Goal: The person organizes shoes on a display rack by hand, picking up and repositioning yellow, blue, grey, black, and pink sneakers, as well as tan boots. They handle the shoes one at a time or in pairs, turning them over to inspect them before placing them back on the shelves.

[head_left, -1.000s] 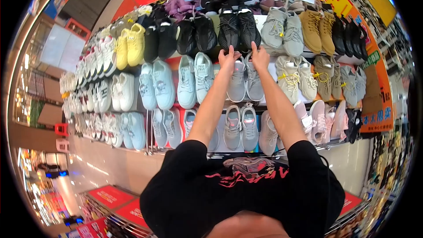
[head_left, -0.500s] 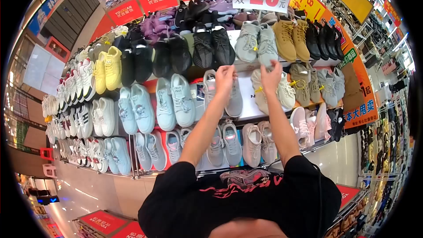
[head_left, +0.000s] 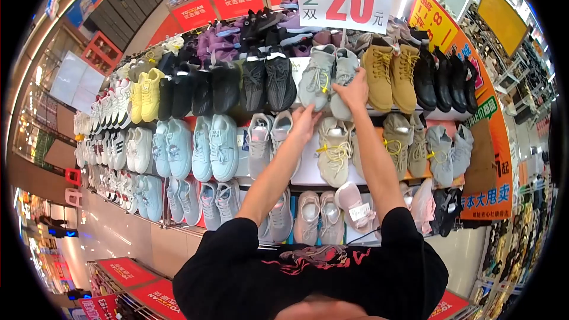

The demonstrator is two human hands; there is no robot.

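A pair of light grey lace-up sneakers stands on the upper tier: the left sneaker [head_left: 316,71] has a yellow tie at its laces, and the right sneaker [head_left: 345,66] sits close beside it. My right hand [head_left: 354,90] is closed around the front of the right sneaker, thumb across its top. Just below the left sneaker's toe is my left hand [head_left: 304,123], fingers stretched and thumb apart, seemingly touching the toe. Under my hands, on the middle tier, lies a beige sneaker [head_left: 333,154] with a yellow tie. My right forearm partly hides its mate.
Tan boots [head_left: 379,77] and black boots [head_left: 425,80] stand to the right, black sneakers [head_left: 253,80] to the left. Pale blue sneakers [head_left: 224,148] fill the middle tier. A white price sign [head_left: 345,0] hangs above. Pink shoes [head_left: 355,207] sit on the lower tier.
The view has shifted right and closer to the rack. My right hand has moved up from the right grey sneaker's toe onto its front. My left hand now sits nearer the left sneaker's toe.
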